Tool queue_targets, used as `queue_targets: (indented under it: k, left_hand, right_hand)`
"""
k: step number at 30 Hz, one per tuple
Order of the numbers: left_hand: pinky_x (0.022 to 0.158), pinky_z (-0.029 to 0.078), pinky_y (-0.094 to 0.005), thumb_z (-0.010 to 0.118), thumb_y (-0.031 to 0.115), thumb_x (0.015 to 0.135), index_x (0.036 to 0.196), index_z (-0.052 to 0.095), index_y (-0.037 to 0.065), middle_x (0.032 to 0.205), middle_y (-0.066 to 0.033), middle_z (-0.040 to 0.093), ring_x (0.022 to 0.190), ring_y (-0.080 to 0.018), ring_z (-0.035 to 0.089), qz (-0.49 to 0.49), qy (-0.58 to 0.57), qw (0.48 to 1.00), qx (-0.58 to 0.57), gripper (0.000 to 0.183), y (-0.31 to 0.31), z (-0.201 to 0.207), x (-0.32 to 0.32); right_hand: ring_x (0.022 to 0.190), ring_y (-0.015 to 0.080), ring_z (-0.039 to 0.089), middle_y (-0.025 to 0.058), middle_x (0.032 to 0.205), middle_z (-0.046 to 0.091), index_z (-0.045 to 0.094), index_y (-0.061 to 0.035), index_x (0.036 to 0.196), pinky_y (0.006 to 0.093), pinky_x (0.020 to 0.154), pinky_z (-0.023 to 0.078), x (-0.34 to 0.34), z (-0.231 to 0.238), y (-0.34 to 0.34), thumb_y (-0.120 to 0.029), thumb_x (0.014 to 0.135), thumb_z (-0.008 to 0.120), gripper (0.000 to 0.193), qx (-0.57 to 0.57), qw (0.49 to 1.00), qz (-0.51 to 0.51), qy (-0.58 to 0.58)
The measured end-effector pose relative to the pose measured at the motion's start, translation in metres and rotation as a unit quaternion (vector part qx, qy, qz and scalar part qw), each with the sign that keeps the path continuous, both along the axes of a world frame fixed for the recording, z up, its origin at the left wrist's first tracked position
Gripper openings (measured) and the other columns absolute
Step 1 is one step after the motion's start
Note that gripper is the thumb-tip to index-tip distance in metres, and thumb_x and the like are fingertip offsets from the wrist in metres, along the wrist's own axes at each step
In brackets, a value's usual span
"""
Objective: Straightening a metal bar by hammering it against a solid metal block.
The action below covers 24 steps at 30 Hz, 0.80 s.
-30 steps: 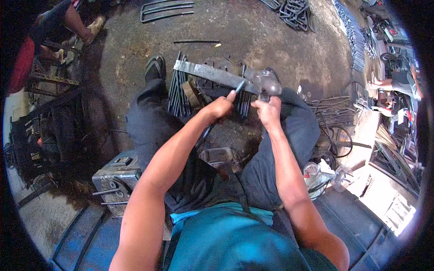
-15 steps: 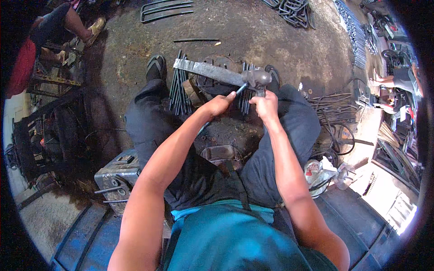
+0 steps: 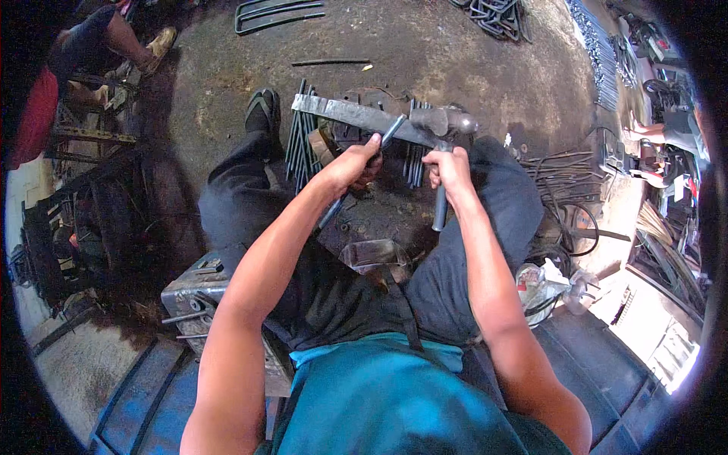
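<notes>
My left hand (image 3: 353, 164) is closed around a slim steel rod (image 3: 331, 213), which slants from lower left to upper right. The rod's upper end passes in front of a long flat metal bar (image 3: 345, 113). In my right hand (image 3: 453, 171) is a hammer (image 3: 453, 120), gripped by its handle; the dark lower end of the handle sticks out below my fist. The hammer's rounded head lies over the bar's right end; I cannot tell whether they touch. Bundles of dark rods (image 3: 299, 149) stand left of the bar, and more rods (image 3: 415, 163) are behind it, between my hands.
A metal block (image 3: 189, 296) with rods poking out is beside my left thigh. Bent bars (image 3: 279, 17) and a single rod (image 3: 331, 62) lie on the floor ahead. Thin rods (image 3: 560, 176) and a plastic bag (image 3: 540, 287) are at right. Another person's leg (image 3: 129, 38) shows at upper left.
The hammer head has shifted right along the bar, and its handle end now shows below my right hand. My left hand has moved slightly left, with the rod's upper end raised.
</notes>
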<state>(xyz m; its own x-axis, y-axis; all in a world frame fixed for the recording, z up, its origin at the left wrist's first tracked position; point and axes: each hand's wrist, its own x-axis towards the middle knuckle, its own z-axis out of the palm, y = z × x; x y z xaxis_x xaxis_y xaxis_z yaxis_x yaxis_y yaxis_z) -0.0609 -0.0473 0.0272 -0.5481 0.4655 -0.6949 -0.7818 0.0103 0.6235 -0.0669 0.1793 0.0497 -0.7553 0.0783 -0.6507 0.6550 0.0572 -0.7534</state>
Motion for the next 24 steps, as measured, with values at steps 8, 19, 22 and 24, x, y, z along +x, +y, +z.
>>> queue_targets:
  k: [8, 19, 22, 24]
  left_hand:
    - [0.046, 0.023, -0.0290, 0.033, 0.060, 0.098, 0.071, 0.044, 0.014, 0.061, 0.0051, 0.035, 0.049, -0.0106, 0.032, 0.011, -0.015, 1.000, 0.017, 0.054, -0.001, -0.004, 0.000]
    - [0.045, 0.022, -0.0273, 0.041, 0.054, 0.098, 0.084, 0.056, 0.009, 0.061, 0.0047, 0.041, 0.050, -0.0084, 0.031, 0.058, 0.052, 0.996, -0.031, 0.050, 0.009, -0.008, 0.002]
    - [0.045, 0.024, -0.0273, 0.046, 0.050, 0.098, 0.087, 0.057, 0.008, 0.061, 0.0043, 0.042, 0.051, -0.0084, 0.033, 0.051, 0.024, 0.997, -0.047, 0.045, 0.011, -0.003, 0.002]
    - [0.045, 0.024, -0.0274, 0.046, 0.050, 0.098, 0.089, 0.058, 0.008, 0.062, 0.0041, 0.042, 0.051, -0.0085, 0.034, 0.050, 0.022, 0.997, -0.062, 0.044, 0.013, -0.004, 0.001]
  right_hand:
    - [0.035, 0.0122, 0.040, -0.0007, 0.048, 0.041, 0.047, -0.0080, 0.065, 0.0309, 0.036, 0.033, -0.002, 0.004, -0.004, -0.004, 0.073, 0.061, 0.017, -0.024, 0.999, -0.031, -0.012]
    - [0.034, 0.0127, 0.040, 0.0005, 0.048, 0.042, 0.046, -0.0079, 0.062, 0.0305, 0.035, 0.034, -0.001, -0.002, -0.004, -0.005, 0.073, 0.061, 0.019, -0.018, 0.999, -0.039, -0.003]
    - [0.035, 0.0139, 0.043, 0.0020, 0.049, 0.045, 0.047, -0.0060, 0.060, 0.0320, 0.035, 0.034, -0.001, -0.004, -0.002, -0.004, 0.071, 0.063, 0.019, -0.030, 0.999, -0.037, -0.001]
    - [0.035, 0.0140, 0.043, 0.0021, 0.049, 0.045, 0.047, -0.0053, 0.060, 0.0320, 0.035, 0.034, 0.000, -0.002, -0.004, -0.004, 0.071, 0.063, 0.020, -0.028, 0.999, -0.042, -0.007]
